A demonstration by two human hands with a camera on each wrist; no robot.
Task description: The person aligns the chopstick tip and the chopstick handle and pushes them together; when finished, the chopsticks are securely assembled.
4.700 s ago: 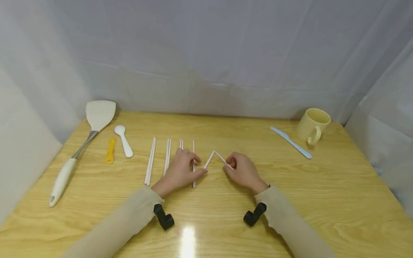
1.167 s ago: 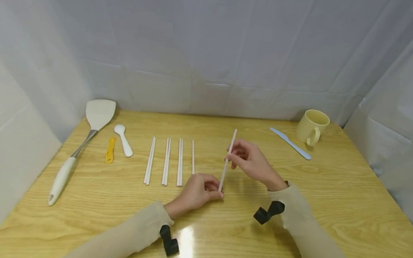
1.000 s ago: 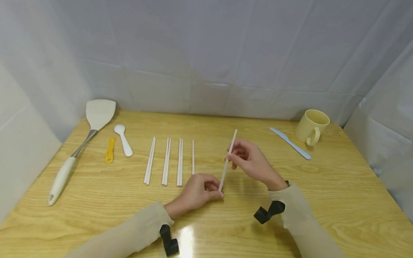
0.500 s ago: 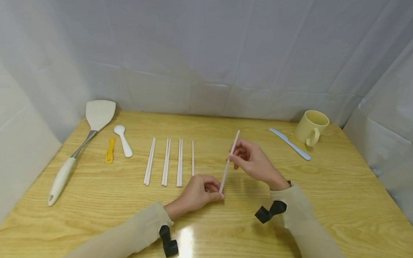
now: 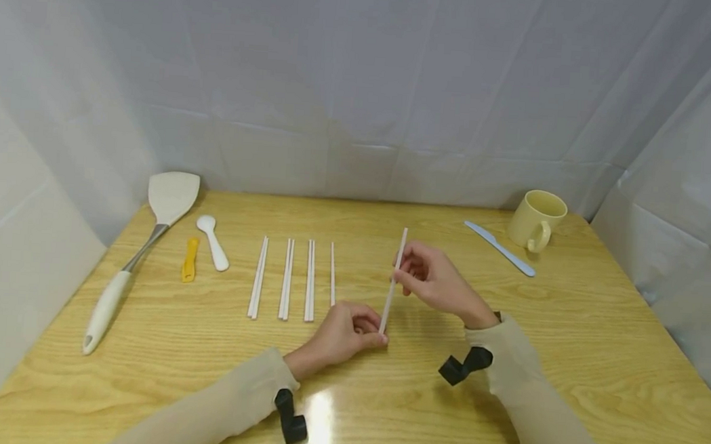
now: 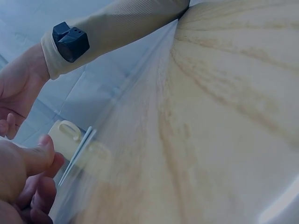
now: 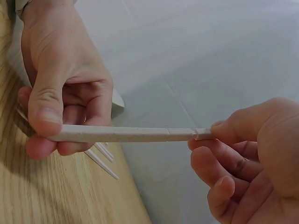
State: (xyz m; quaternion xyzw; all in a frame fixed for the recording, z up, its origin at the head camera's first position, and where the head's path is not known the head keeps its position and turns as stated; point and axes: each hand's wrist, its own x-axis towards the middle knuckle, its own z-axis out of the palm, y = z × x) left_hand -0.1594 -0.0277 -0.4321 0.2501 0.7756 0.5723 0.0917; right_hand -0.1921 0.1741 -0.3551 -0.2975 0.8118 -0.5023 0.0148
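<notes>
In the left-wrist view, the left hand (image 6: pixel 21 184) is cut off by the frame's lower left corner, and the pale yellow ceramic mug (image 6: pixel 65 137) and light blue plastic knife (image 6: pixel 77 149) beyond it are blurred. In the right-wrist view, the far end of the thin white chopstick (image 7: pixel 126 134) is hidden behind the right hand (image 7: pixel 254 163), itself cropped at the edge.
</notes>
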